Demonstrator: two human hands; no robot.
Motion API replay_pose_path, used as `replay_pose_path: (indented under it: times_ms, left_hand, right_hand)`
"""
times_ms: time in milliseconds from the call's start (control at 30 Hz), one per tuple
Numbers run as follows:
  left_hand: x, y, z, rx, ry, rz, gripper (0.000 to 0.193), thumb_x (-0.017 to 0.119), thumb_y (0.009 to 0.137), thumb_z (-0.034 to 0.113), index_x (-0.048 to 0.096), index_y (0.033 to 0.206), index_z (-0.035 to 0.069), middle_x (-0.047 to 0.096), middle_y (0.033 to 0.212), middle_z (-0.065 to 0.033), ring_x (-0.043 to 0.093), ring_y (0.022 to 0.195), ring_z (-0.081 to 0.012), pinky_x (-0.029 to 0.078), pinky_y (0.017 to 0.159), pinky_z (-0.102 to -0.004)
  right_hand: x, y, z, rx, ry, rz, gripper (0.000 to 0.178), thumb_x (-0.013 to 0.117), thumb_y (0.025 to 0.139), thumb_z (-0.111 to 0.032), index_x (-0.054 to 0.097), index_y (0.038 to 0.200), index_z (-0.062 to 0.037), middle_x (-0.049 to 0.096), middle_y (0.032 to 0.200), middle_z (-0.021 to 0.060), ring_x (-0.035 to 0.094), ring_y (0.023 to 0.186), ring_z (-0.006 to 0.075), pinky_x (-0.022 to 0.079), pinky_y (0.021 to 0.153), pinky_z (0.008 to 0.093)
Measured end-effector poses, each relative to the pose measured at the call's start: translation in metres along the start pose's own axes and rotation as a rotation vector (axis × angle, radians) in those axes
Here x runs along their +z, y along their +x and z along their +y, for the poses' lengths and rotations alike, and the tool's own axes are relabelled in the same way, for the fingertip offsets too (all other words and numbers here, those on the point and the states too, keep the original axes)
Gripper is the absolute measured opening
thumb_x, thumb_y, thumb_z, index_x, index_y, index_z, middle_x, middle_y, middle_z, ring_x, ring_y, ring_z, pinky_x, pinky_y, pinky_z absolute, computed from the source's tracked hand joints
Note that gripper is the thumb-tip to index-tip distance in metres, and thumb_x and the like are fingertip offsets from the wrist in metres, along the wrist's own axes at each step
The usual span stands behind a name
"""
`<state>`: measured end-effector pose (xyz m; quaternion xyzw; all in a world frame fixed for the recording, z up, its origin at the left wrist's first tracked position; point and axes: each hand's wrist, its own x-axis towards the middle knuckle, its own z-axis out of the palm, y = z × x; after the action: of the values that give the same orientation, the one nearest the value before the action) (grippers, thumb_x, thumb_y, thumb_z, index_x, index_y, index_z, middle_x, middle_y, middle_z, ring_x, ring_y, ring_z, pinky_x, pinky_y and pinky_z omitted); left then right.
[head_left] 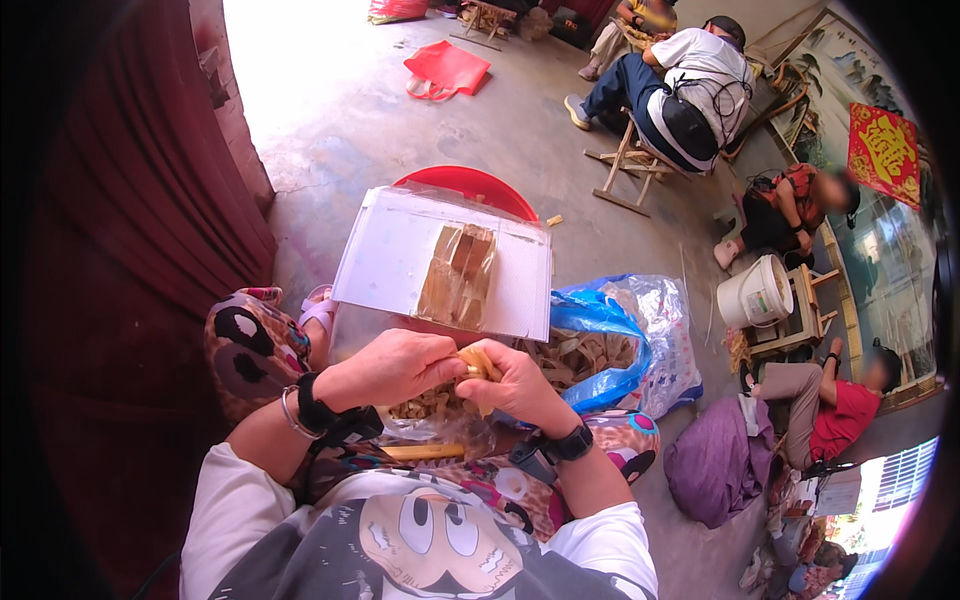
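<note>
Over my lap, both hands meet around a small bunch of pale yellow dried strips. My left hand pinches the bunch from one side with thumb and fingers. My right hand is closed around its other side. Just beyond them lies a white board, bearing a flat block of brown dried slices under clear film. Loose tan pieces fill clear plastic below my hands. To the right, a blue-edged plastic bag stands open with many brown strips inside.
A red basin shows behind the board. A yellow stick lies across my lap. Farther off are a red tote bag, a white bucket, a purple cloth bundle and several seated people. A dark red curtain hangs at left.
</note>
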<state>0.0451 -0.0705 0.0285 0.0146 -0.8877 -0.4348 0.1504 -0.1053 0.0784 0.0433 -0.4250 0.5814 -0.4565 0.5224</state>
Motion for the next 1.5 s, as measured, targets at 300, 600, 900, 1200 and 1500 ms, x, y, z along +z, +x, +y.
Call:
replay_pose_path:
  times_ms: [300,600,900,1200,1500]
  left_hand:
    - [0.004,-0.003,0.013,-0.293,-0.764,-0.145,0.03,0.048,0.097,0.022,0.051,0.074,0.002,0.049,0.059,-0.002,0.051,0.054,-0.0133,0.043,0.049,-0.0273]
    - [-0.005,-0.004,0.016,-0.421,-1.055,-0.198,0.034,0.045,0.099,0.024,0.048,0.07,0.005,0.046,0.06,-0.0002,0.044,0.053,-0.0081,0.041,0.051,-0.0239]
    - [-0.02,-0.004,-0.009,-0.432,-0.387,-0.2,0.045,0.049,0.095,0.038,0.057,0.069,0.002,0.057,0.059,-0.0054,0.055,0.054,-0.0166,0.045,0.054,-0.0303]
    - [0.008,-0.005,0.009,-0.131,-0.221,-0.003,0.026,0.062,0.088,0.013,0.052,0.11,0.003,0.063,0.081,-0.0102,0.062,0.074,-0.0198,0.049,0.066,-0.03]
    - [-0.014,-0.005,-0.013,-0.114,-0.638,0.266,0.01,0.058,0.09,0.0,0.058,0.1,0.0,0.062,0.088,-0.0016,0.058,0.077,-0.0077,0.05,0.068,-0.0209]
  right_hand:
    - [0.017,-0.006,0.011,-0.01,0.305,-0.052,0.018,0.057,0.092,-0.017,0.06,0.097,-0.0008,0.063,0.084,0.0023,0.057,0.079,0.0067,0.047,0.07,0.0206]
    - [0.008,-0.006,0.022,-0.077,0.384,-0.115,0.036,0.051,0.095,-0.039,0.058,0.1,-0.004,0.063,0.083,0.0031,0.054,0.065,0.0051,0.041,0.057,0.0173]
    - [-0.014,-0.002,0.024,0.128,0.383,0.049,0.06,0.028,0.097,-0.054,0.057,0.097,-0.0015,0.061,0.077,0.0085,0.042,0.05,0.0047,0.029,0.041,0.0157]
    - [0.012,0.004,0.026,0.166,0.279,0.074,0.034,0.04,0.099,-0.035,0.052,0.108,-0.0047,0.059,0.079,0.0041,0.045,0.056,0.0041,0.033,0.046,0.0164]
    - [-0.017,-0.01,0.015,0.033,0.265,-0.086,0.032,0.053,0.094,-0.025,0.054,0.115,-0.001,0.061,0.088,0.0028,0.057,0.076,0.0073,0.046,0.073,0.0222]
